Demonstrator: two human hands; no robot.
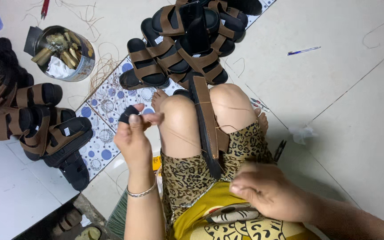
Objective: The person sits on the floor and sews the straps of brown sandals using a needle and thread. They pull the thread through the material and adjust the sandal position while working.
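Observation:
I sit on the floor with a black sandal with a brown strap clamped upright between my bare knees. My left hand is raised beside the left knee, its fingers pinched on a small black piece. A thin brown thread runs across my thigh to the sandal. My right hand rests low against my yellow shirt, fingers curled closed; what they pinch is too small to see.
A pile of finished brown-strapped black sandals lies ahead on a dotted mat. More sandals are heaped at the left. A round tin of tools, loose thread, a blue pen and scissors lie on the tiled floor.

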